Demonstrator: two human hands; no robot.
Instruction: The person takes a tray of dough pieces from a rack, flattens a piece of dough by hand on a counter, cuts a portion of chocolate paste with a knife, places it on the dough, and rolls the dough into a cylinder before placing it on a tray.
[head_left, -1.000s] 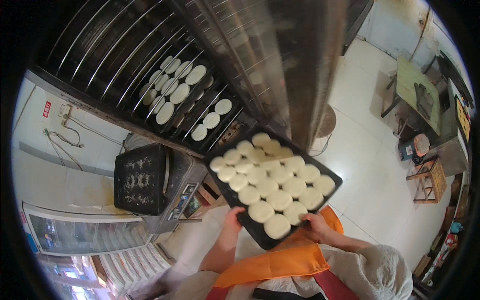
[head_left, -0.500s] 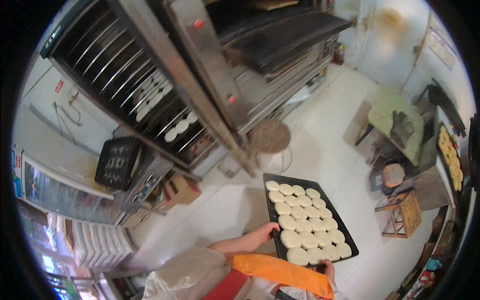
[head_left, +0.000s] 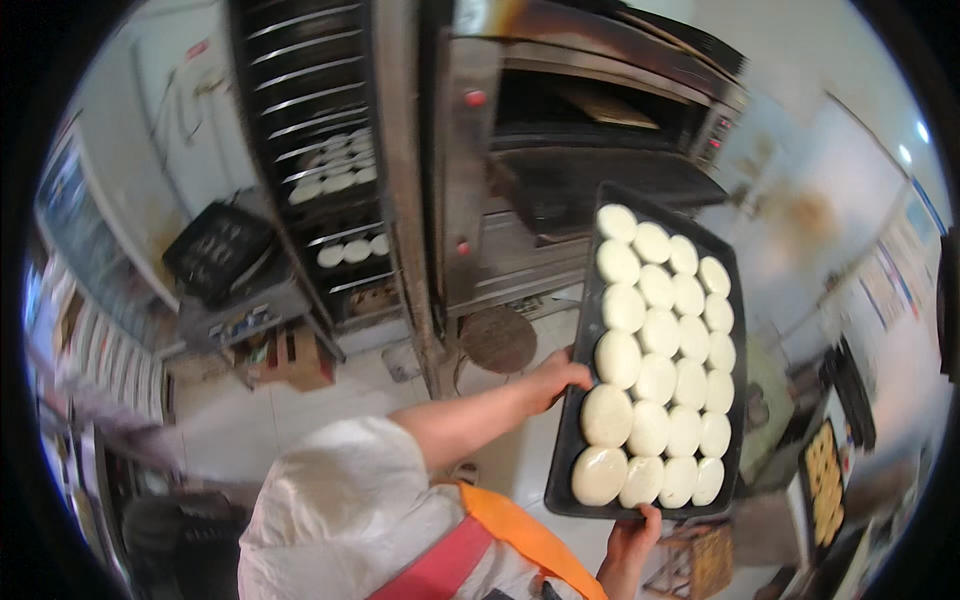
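Note:
A black baking tray (head_left: 592, 330) filled with rows of round, pale dough pieces (head_left: 655, 380) is held up in front of me, its far end toward the oven. My left hand (head_left: 560, 382) grips the tray's left long edge. At the near short edge, my right hand (head_left: 635, 535) holds the rim with its thumb over it; the fingers below are hidden. Beyond the tray stands the deck oven (head_left: 470, 180), its door (head_left: 570, 185) lowered and a flat board (head_left: 610, 105) lying inside the chamber.
Left of the oven, a tall rack (head_left: 310, 110) holds trays of pale dough rounds. A round-topped stool (head_left: 498, 340) stands before the oven. A dark tray (head_left: 222, 245) leans on a metal cabinet at left. At right, another tray (head_left: 826, 485) holds browned pieces, near a wicker stool (head_left: 690, 565).
The tray has been raised and brought closer to the oven, still in both hands. My view has turned up toward the oven and rack.

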